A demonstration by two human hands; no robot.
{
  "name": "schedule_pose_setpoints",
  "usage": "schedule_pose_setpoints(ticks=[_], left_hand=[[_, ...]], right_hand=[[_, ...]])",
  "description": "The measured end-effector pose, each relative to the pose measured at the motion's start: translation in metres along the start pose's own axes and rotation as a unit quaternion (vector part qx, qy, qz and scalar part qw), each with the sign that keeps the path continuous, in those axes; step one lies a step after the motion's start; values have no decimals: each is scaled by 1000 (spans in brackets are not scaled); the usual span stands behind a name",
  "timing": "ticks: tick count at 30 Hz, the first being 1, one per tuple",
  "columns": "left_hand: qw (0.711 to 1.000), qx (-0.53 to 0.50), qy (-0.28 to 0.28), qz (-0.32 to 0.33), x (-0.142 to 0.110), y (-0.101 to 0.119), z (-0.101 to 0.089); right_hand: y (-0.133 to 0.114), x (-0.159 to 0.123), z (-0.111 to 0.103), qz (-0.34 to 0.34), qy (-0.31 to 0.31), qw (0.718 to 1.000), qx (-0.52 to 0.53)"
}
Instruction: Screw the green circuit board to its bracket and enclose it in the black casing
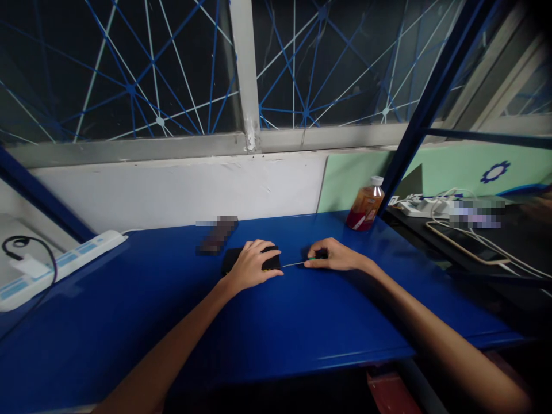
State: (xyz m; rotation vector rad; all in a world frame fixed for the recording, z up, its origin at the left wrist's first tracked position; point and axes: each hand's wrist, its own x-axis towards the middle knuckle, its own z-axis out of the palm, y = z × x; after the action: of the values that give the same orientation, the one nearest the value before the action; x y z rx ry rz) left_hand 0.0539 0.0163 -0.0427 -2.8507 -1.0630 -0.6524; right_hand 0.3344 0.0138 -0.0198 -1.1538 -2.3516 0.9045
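Head view. My left hand (250, 265) lies across a black case (271, 263) on the blue table (302, 322). The fingers are spread over its top, thumb apart at the near side, presumably to prevent sliding. Whether they clamp the edges or only press down, I cannot tell.

My right hand (334, 255) pinches a thin tool (294, 264) between thumb and forefinger at its green end. The shaft points left, nearly level, at the case's right end; this grip appears chosen for fine control. Contact at the tip cannot be confirmed.

Containers: beyond my right fingers, to the right, stands a bottle (366, 207), white cap (376, 180) fitted, amber above and red below; its fill level is unclear. The case's interior is not visible; small yellow marks show at its near edge, beneath my left fingers.
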Motion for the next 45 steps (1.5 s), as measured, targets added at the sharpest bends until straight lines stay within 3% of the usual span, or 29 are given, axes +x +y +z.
schedule_pose_setpoints(ticks=[4,8,11,17,28,45], left_hand=[[1000,1,3,0,0,0,1],[1000,7,3,1,0,-1,2],[1000,10,4,-2,0,-1,1],[1000,10,1,-7,0,-3,0],[998,-52,-20,-9,0,2,-9],[998,-59,-17,13,-1,5,-9]], right_hand=[[1,-1,-1,1,7,998,55],[1,-3,-2,41,-46,993,103],[-2,-4,-4,30,-56,996,65],[-6,-1,-1,-7,-19,1000,-16],[4,1,-5,51,39,997,-46],[6,3,-1,46,34,996,-75]])
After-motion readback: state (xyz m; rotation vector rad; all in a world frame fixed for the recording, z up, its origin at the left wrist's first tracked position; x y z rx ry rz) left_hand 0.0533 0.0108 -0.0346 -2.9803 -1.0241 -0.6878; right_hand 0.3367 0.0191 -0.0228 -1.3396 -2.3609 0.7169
